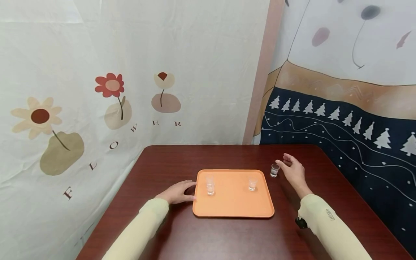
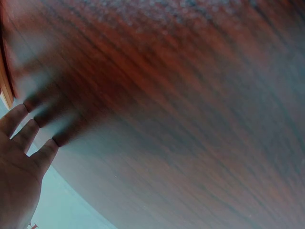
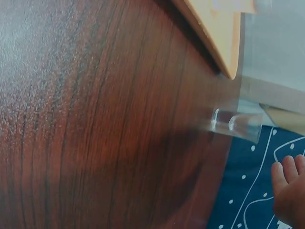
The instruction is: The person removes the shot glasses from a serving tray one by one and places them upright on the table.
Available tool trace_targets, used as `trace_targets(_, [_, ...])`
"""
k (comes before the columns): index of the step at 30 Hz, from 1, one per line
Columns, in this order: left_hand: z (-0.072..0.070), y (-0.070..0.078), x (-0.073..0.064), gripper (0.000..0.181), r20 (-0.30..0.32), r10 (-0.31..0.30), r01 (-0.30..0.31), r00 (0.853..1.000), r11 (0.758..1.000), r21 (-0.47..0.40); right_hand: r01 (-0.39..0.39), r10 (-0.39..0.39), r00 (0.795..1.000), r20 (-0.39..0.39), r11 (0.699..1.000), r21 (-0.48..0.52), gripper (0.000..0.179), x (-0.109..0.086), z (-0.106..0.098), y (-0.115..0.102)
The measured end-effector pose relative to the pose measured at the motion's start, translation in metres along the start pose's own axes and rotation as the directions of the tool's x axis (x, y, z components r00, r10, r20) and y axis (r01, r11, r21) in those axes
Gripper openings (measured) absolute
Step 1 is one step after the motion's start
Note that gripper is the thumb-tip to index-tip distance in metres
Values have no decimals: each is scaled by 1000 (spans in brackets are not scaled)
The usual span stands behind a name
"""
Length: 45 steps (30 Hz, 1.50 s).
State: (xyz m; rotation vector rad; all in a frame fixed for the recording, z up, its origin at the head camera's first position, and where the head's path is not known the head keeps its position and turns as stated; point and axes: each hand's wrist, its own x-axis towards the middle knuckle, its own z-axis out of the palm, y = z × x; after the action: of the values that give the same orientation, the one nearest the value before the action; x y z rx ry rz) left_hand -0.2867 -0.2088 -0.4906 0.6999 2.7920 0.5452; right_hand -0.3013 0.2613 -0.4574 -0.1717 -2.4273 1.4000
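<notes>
An orange tray point(image 1: 232, 206) lies on the table. At its left edge is my left hand point(image 1: 177, 192), thumb and fingertips at the rim, with the fingers fairly straight and spread in the left wrist view. Small clear glasses stand on the tray: one glass point(image 1: 210, 190) toward the left, with clear glass also visible just behind it, and another glass point(image 1: 252, 185) toward the right. A further small glass point(image 1: 274, 170) stands upright on the table, right of the tray. Beside that glass, my right hand point(image 1: 294, 172) has its thumb and fingers apart, holding nothing.
The dark red-brown wooden table point(image 1: 208, 238) extends around the tray. A pale curtain point(image 1: 208, 72) with printed flowers hangs behind it, and a dark blue one point(image 1: 325, 137) with white trees hangs on the right. A black object point(image 1: 300, 222) shows at the right wrist.
</notes>
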Motion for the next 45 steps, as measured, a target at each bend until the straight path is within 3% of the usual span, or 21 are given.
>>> trace_targets(17, [3,-1,-4,73,8,-71,71,997,997,-17,48,-55,984,167,998,43,65,-25,26,-8])
trace_targets(24, [2,-3,-3,73,4,-57,57,998,998,-12,62,-55,975,217,998,-24,61,-32,35,-3])
trace_targets(32, [2,-3,-1,71,5,-27,27,1000,1000,1,78,-72,960,270,997,-12,55,-44,45,3])
trace_targets(45, [2,1,-1,72,-2,-45,45,999,999,-13,117,-111,944,311,993,-1,47,-55,58,9])
